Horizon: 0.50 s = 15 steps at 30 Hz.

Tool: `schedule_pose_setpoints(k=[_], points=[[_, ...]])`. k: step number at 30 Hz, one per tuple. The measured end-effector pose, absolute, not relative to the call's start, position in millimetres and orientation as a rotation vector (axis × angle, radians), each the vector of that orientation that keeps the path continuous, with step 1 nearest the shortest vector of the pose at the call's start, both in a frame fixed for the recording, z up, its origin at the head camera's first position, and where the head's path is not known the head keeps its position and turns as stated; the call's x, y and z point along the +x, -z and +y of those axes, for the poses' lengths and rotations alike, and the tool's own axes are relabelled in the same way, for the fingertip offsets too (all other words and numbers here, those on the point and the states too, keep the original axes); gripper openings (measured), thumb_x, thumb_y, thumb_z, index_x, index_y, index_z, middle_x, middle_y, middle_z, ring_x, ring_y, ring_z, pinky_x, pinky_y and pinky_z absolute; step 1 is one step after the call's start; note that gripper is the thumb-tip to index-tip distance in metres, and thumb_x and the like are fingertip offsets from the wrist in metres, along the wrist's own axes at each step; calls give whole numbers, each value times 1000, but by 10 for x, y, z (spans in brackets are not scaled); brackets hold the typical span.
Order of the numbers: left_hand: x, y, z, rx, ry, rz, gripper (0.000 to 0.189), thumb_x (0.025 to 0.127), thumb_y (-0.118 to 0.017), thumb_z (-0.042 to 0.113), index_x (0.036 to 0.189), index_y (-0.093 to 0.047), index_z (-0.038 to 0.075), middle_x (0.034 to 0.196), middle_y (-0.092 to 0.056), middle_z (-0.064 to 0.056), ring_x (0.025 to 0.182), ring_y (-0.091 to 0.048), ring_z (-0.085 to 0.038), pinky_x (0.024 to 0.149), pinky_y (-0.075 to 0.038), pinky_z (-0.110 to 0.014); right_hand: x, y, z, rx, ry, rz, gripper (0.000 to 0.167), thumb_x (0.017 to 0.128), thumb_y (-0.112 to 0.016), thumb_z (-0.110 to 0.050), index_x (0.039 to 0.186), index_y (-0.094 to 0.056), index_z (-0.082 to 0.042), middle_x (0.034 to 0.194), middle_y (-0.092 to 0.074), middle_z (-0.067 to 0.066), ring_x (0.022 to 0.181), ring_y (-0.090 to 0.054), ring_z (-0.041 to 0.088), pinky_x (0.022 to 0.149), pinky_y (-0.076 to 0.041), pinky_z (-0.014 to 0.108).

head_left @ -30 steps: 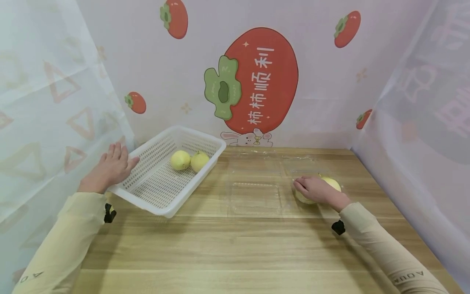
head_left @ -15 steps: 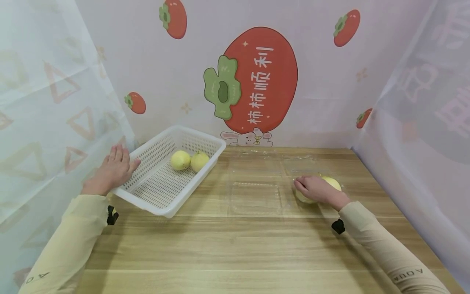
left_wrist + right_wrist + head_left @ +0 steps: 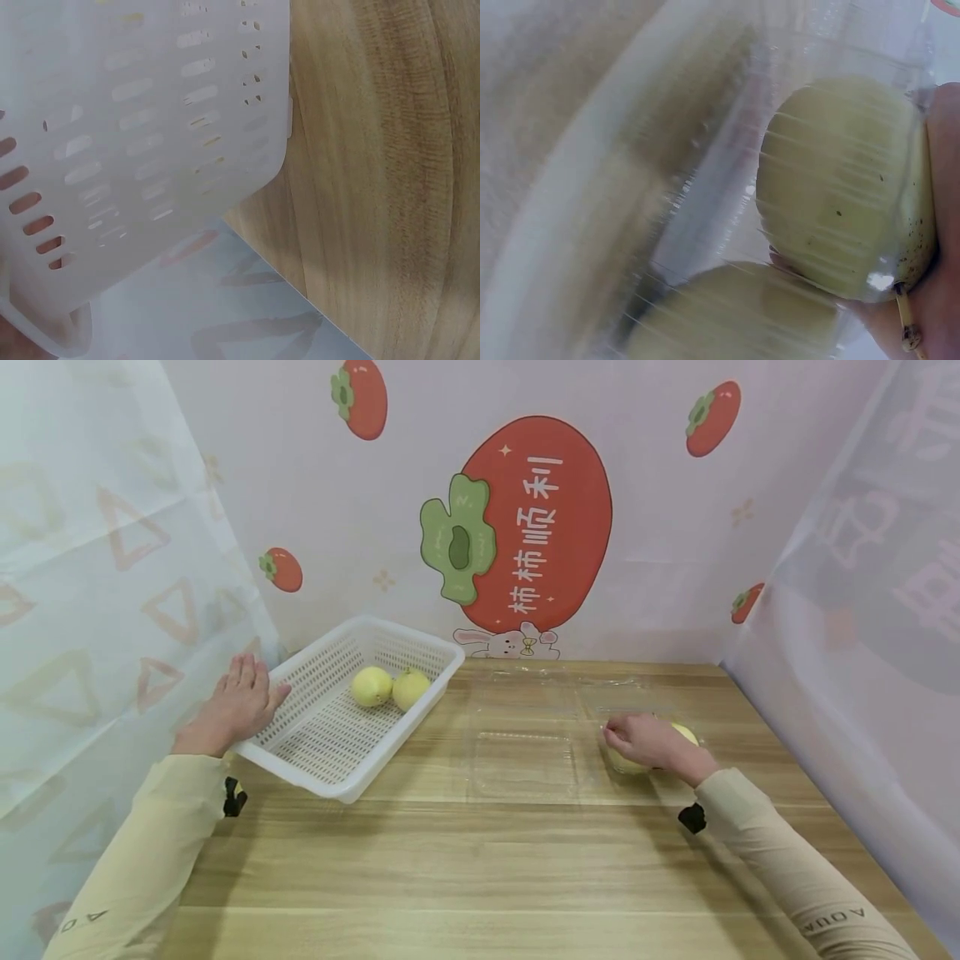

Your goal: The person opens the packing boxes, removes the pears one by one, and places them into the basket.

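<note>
My left hand (image 3: 236, 706), fingers straight, rests at the left rim of the white plastic basket (image 3: 330, 789); in the left wrist view, skin shows through the basket's slots (image 3: 37, 225). Two pale yellow pears (image 3: 371, 687) lie inside it. At the right, my right hand (image 3: 652, 743) curls over a yellow pear (image 3: 684, 732) at a clear plastic clamshell box (image 3: 617, 768). In the right wrist view, a pear with a stem (image 3: 832, 187) sits against my palm behind ribbed clear plastic, with a second pear (image 3: 735, 315) below it. My fingertips are hidden there.
Another clear plastic clamshell (image 3: 522, 768) lies open between the basket and my right hand. The wooden table (image 3: 465, 868) meets a printed back wall (image 3: 652, 610), with fabric side walls close at left and right.
My left hand has slid slightly to the right along the basket's side. My right hand stays nearly in place, and a little less of the pear shows beside it.
</note>
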<state>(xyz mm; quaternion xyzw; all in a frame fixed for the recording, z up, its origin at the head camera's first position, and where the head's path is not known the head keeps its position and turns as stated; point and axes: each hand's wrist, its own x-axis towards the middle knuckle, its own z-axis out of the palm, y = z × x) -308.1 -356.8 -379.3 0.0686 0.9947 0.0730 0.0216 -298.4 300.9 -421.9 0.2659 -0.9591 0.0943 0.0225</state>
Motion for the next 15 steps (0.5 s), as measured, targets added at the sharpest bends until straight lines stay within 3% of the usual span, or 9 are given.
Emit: schedule_pose_setpoints(k=[2, 5, 12, 15], points=[[-3084, 3794, -3572, 209, -219, 3077, 89, 104, -15, 55, 146, 3, -22, 152, 20, -40, 143, 18, -54, 115, 1, -69, -2983, 4186, 3011, 809, -266, -2964, 30, 100, -51, -31, 104, -70, -8, 98, -73, 6, 82, -69, 21, 77, -56, 44], [-3080, 3789, -3574, 203, -217, 3065, 91, 103, -14, 57, 146, 4, -21, 152, 22, -39, 143, 19, -54, 116, 2, -68, -2975, 4122, 3010, 805, -228, -2962, 37, 99, -52, -37, 110, -69, -5, 106, -72, 12, 89, -70, 28, 81, -56, 48], [-3052, 3773, -3563, 217, -209, 3064, 89, 104, -15, 54, 146, 5, -21, 152, 20, -40, 143, 18, -55, 116, 1, -68, -2965, 3936, 2945, 841, -157, -2961, 36, 92, -63, -36, 109, -70, -5, 95, -67, 10, 75, -62, 20, 70, -54, 43], [-3042, 3768, -3557, 220, -195, 3068, 88, 104, -15, 53, 146, 5, -21, 152, 19, -40, 143, 17, -55, 116, 0, -68, -2983, 3867, 2908, 887, -126, -2897, 30, 89, -66, -31, 106, -71, -6, 93, -66, 9, 77, -62, 22, 72, -53, 44]])
